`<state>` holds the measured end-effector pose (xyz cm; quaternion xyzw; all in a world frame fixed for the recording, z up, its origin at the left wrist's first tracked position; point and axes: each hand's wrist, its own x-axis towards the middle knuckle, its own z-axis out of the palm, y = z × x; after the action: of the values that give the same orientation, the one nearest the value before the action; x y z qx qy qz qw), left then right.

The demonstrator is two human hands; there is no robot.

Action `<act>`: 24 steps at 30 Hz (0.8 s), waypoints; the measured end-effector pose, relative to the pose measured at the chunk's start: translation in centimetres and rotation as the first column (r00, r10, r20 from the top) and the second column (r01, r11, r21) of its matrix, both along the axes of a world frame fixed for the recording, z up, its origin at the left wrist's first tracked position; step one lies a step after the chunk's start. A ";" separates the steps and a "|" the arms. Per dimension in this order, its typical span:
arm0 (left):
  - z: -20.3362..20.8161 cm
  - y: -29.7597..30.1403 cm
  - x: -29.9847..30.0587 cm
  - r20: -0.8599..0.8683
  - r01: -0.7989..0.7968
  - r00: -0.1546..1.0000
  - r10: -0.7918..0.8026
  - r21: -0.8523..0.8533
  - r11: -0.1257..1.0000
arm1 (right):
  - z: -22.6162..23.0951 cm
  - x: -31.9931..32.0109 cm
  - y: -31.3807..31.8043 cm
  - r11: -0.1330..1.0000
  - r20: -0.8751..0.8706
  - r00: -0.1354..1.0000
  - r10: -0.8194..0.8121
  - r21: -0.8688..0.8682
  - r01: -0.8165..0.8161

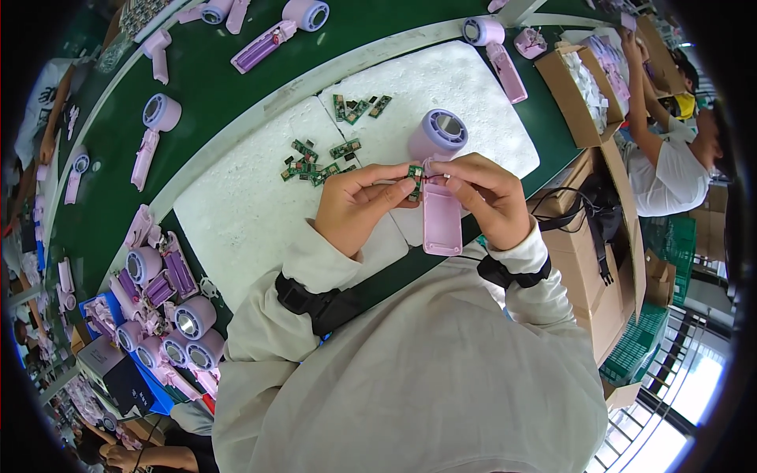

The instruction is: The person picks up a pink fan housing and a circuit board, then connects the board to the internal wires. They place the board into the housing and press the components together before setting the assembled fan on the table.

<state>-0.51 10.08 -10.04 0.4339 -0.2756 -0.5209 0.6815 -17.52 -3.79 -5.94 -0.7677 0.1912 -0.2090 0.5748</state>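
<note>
My left hand (353, 206) pinches a small green circuit board (415, 183) between thumb and fingertips. My right hand (498, 203) is closed, its thumb and finger pinching thin dark and red wires with a small white plug (447, 176) beside the board. Just under both hands lies a pink housing (442, 221), shaped like a small hair dryer. Its hollow handle is open toward me, and its round lilac head (438, 134) points away from me. Fingers partly cover the joint between head and handle. Several loose circuit boards (344, 148) lie in groups beyond my left hand.
White foam sheets (252, 189) cover the bench in front of me. A pile of pink housings (169, 315) stands at the left. More housings (156, 130) rest on the green belt (213, 75). Cardboard boxes (579, 94) stand at the right, where a co-worker (670, 169) reaches up.
</note>
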 end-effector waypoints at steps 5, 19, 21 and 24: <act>0.1 -0.1 0.0 0.018 0.043 0.999 -0.044 0.026 0.999 | 0.6 -0.2 -0.9 0.991 -0.092 0.988 0.120 -0.055 -0.126; -0.3 -0.1 -1.0 0.060 -0.066 0.996 0.069 -0.052 0.996 | 1.1 0.9 1.6 0.917 -0.108 0.971 -0.215 -0.364 0.163; -0.5 -0.1 -1.0 0.071 -0.088 0.993 0.092 -0.060 0.994 | 1.0 0.9 1.7 0.918 -0.100 0.972 -0.215 -0.361 0.166; -0.5 0.0 -1.3 0.074 -0.105 0.991 0.110 -0.071 0.992 | 1.1 0.8 1.9 0.923 -0.115 0.971 -0.209 -0.352 0.157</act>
<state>-1.78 10.05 -10.57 0.4451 -0.2955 -0.4564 0.7115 -16.70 -1.92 -4.86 -0.8478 0.2658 -0.2332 0.3953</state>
